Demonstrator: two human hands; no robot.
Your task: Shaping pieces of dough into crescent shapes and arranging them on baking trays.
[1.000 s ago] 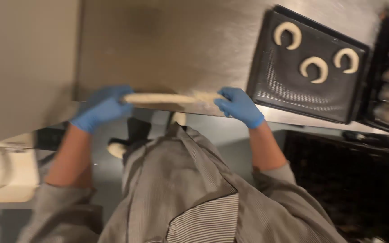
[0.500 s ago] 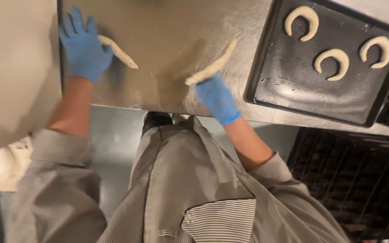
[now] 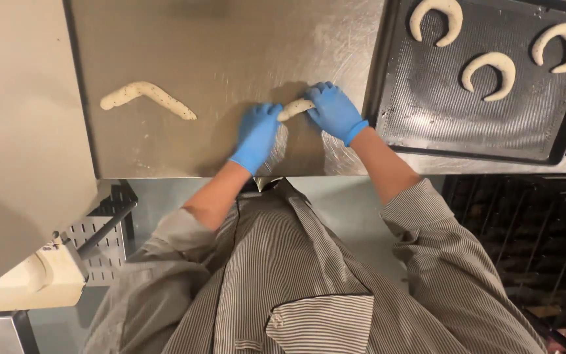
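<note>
Fingers (image 3: 276,113) of both blue-gloved hands close on one short piece of dough (image 3: 295,109) — the left hand (image 3: 257,136) grips its near end, the right hand (image 3: 333,111) pinches its far end, and the piece bends between them on the steel worktop (image 3: 230,46). Half a second ago the hands were spread wide, each on a separate strip; now they have come together on this one, and the left-hand strip lies let go. That other strip of dough (image 3: 145,97) rests well to the left, bent into a shallow angle and speckled with seeds. It looks as if one piece is being curled while the other waits. Farther right, just beside the right hand, sits a dark baking tray (image 3: 427,124) — three pale crescents (image 3: 489,69) lie on it, well apart.
</note>
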